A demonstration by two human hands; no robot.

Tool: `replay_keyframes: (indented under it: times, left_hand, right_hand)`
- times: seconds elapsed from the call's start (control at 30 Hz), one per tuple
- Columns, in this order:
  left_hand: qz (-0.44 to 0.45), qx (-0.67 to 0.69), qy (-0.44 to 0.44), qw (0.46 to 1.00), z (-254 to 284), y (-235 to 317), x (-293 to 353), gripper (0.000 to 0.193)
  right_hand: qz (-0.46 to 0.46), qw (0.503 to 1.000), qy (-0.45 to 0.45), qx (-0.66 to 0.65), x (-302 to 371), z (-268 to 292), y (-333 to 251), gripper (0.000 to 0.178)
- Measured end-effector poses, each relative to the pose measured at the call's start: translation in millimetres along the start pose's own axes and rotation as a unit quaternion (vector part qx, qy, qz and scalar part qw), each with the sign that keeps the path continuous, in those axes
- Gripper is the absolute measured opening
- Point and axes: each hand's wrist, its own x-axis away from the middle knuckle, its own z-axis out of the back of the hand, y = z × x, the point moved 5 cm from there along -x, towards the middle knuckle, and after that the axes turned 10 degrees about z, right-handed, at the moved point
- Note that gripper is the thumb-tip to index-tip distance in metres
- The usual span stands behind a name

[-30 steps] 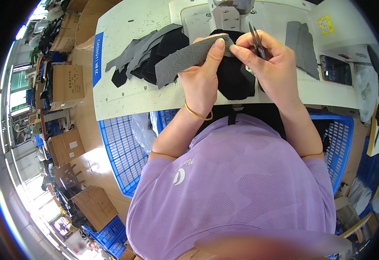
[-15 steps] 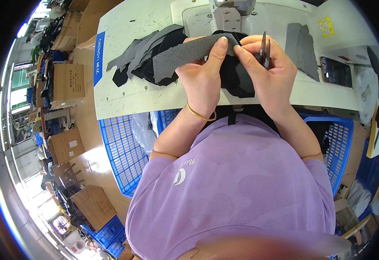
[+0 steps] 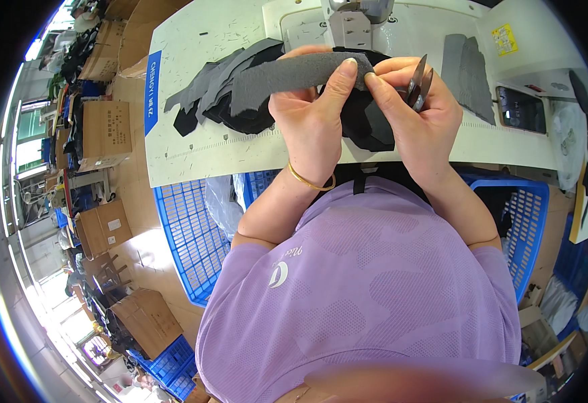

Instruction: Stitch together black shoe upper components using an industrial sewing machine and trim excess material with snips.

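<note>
A long grey fabric piece (image 3: 274, 77) is held up over the table, level across the front of me. My left hand (image 3: 314, 127) is closed on it, thumb on top near its right end. At that end, the thumb and fingertips of my right hand (image 3: 422, 124) pinch the corner. Dark thread snips (image 3: 419, 87) also sit in my right hand, blades pointing up and away from the fabric. Behind the held piece lies a heap of grey and black fabric pieces (image 3: 203, 101). Black pieces (image 3: 368, 124) lie between my hands, partly hidden by them.
A sewing machine (image 3: 351, 30) stands at the table's far side. To the right are more grey pieces (image 3: 467, 77) and a phone (image 3: 521, 111). Blue baskets (image 3: 190, 235) flank me below the white tabletop (image 3: 180, 158), which has thread scraps on it. Cardboard boxes (image 3: 106, 134) stand at left.
The held fabric's free left end has shifted slightly left and up, and fingers of my left hand now show behind it. The snips have tilted to the right in my right hand.
</note>
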Motion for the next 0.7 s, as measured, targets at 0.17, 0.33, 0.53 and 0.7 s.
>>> replay_keyframes:
  times: [0.17,0.33,0.53,0.7]
  left_hand:
    - [0.034,-0.012,-0.031,0.999,1.0,-2.0,-3.2,0.014]
    - [0.058,0.016,-0.045,0.997,1.1,-3.4,-3.7,0.012]
    - [0.077,0.019,-0.056,0.995,-0.1,-4.0,-6.0,0.01]
    - [0.063,0.023,-0.052,0.996,0.4,-4.6,-6.4,0.01]
  right_hand:
    - [0.007,1.0,0.002,-0.014,-0.5,1.2,2.1,0.012]
    - [0.027,1.0,-0.005,-0.001,-1.3,0.2,1.9,0.013]
    - [0.014,1.0,-0.007,0.002,-2.6,1.4,1.5,0.013]
    - [0.014,1.0,-0.007,0.003,-1.7,1.6,3.4,0.012]
